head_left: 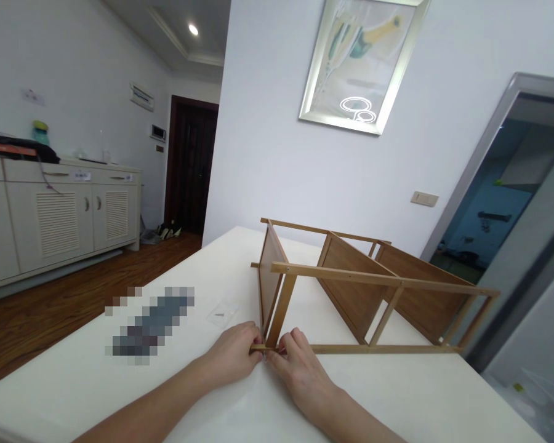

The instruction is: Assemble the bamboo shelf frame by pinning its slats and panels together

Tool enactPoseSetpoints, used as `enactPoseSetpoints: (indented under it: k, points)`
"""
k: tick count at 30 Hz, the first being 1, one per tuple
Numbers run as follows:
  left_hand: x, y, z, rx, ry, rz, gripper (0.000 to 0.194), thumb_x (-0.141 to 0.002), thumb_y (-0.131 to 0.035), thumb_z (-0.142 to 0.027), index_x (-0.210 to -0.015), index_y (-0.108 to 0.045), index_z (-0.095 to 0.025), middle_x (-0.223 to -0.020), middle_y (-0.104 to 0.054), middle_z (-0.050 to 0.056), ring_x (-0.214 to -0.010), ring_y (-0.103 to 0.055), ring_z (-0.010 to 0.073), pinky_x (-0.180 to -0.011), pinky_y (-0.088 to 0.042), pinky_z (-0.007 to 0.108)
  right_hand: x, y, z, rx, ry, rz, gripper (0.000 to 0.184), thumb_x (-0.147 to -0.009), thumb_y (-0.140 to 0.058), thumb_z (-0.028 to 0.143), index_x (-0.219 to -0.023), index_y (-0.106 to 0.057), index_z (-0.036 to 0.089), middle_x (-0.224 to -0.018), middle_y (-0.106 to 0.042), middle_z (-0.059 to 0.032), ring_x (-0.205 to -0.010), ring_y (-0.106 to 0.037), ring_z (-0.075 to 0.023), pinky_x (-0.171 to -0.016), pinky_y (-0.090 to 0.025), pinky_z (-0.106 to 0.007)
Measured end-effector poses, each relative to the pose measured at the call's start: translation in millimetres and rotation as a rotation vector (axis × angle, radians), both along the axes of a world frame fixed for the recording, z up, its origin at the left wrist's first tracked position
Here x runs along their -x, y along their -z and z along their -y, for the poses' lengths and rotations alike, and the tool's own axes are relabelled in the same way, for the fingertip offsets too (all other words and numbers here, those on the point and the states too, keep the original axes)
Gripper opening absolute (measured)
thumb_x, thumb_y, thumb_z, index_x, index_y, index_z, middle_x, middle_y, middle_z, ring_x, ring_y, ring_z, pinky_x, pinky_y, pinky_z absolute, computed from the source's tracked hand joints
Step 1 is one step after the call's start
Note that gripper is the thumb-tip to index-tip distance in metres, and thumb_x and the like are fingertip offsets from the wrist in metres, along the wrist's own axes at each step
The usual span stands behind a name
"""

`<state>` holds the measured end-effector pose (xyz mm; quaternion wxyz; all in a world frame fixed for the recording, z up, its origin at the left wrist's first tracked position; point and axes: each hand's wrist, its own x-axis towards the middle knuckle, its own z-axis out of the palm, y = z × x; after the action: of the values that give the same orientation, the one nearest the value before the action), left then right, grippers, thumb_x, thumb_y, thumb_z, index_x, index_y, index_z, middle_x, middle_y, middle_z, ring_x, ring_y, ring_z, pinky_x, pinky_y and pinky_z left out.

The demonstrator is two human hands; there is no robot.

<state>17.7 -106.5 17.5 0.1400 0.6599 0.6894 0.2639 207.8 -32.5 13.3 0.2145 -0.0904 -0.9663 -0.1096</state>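
Observation:
A wooden shelf rack [346, 275] lies on its side on the white table [397, 400]. My left hand [237, 351] is closed around the near end of its lower rail, at the left corner. Close beside it, my right hand [300, 369] is pinched at the same joint, where an upright crosspiece meets the rail. A small shiny bit shows by the fingertips, too small to name. Left of the rack, a clear plastic bag [221, 314] with what looks like a small screw lies on the table.
A pixelated dark item [150, 326] is on the table at left. Beyond stands a white cabinet [69, 215] with things on top. A framed picture [364, 61] hangs on the wall. At right is a doorway [498, 184]; the table's left edge borders the wooden floor [92, 289].

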Motion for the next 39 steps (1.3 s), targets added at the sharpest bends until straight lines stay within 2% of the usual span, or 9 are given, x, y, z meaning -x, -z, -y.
enactPoseSetpoints:
  k: [8,15,24,29,34,36,39]
  points:
    - [-1.8,-3.1,2.2,0.001,-0.010,-0.019,0.009,-0.075,-0.058,-0.025,-0.082,-0.061,-0.020,-0.089,-0.065,0.004,-0.083,-0.062,0.0213,-0.071,-0.041,0.029,2.0,0.7,3.3,0.070,0.033,-0.002,0.017,-0.089,-0.046,0.005,-0.092,-0.056,0.019,-0.089,-0.043,-0.0051,-0.085,-0.039,-0.0200,-0.068,-0.033,-0.030]
    - [-0.9,-0.6,0.0,0.006,0.002,-0.022,0.007,-0.075,-0.057,-0.025,-0.080,-0.060,-0.021,-0.089,-0.065,0.004,-0.083,-0.061,0.0210,-0.071,-0.041,0.029,1.5,11.3,-4.5,0.156,0.030,-0.061,0.025,-0.083,-0.051,-0.003,-0.092,-0.054,0.020,-0.089,-0.044,-0.0021,-0.085,-0.043,-0.0174,-0.069,-0.033,-0.027]
    - [-0.8,2.1,0.5,-0.023,-0.001,-0.017,0.006,-0.075,-0.056,-0.023,-0.079,-0.059,-0.021,-0.085,-0.064,0.003,-0.079,-0.060,0.0200,-0.068,-0.039,0.028,3.2,13.9,-4.8,0.209,0.029,-0.082,0.021,-0.085,-0.049,0.000,-0.092,-0.053,0.020,-0.088,-0.044,-0.0028,-0.085,-0.044,-0.0179,-0.070,-0.035,-0.027]
    - [-1.2,0.1,1.1,-0.016,0.001,-0.023,0.007,-0.075,-0.057,-0.024,-0.080,-0.060,-0.020,-0.087,-0.064,0.003,-0.081,-0.061,0.0204,-0.068,-0.039,0.028,4.8,14.3,-2.8,0.169,0.037,-0.072,0.017,-0.087,-0.047,0.003,-0.088,-0.053,0.018,-0.087,-0.043,-0.0036,-0.083,-0.041,-0.0183,-0.069,-0.035,-0.029]
    - [-1.6,-0.9,1.6,-0.005,-0.008,-0.028,0.009,-0.076,-0.058,-0.026,-0.082,-0.060,-0.021,-0.088,-0.065,0.004,-0.081,-0.061,0.0207,-0.069,-0.039,0.028,7.4,8.2,2.8,0.113,0.046,-0.024,0.019,-0.080,-0.050,-0.001,-0.085,-0.053,0.018,-0.089,-0.046,-0.0050,-0.084,-0.042,-0.0187,-0.070,-0.036,-0.030]
    - [-1.2,-0.7,1.6,0.000,-0.008,-0.031,0.009,-0.076,-0.058,-0.027,-0.082,-0.060,-0.020,-0.088,-0.065,0.004,-0.081,-0.061,0.0209,-0.069,-0.039,0.029,8.1,5.9,2.9,0.168,0.040,-0.029,0.019,-0.081,-0.049,0.000,-0.084,-0.053,0.018,-0.089,-0.047,-0.0053,-0.084,-0.044,-0.0188,-0.070,-0.037,-0.030]
    - [-0.1,0.8,0.4,0.010,0.006,-0.027,0.009,-0.076,-0.058,-0.026,-0.083,-0.060,-0.021,-0.089,-0.065,0.003,-0.083,-0.061,0.0203,-0.071,-0.040,0.028,7.6,4.8,-0.7,0.364,0.010,-0.099,0.017,-0.087,-0.047,0.004,-0.089,-0.055,0.018,-0.090,-0.050,-0.0061,-0.086,-0.048,-0.0190,-0.072,-0.042,-0.030]
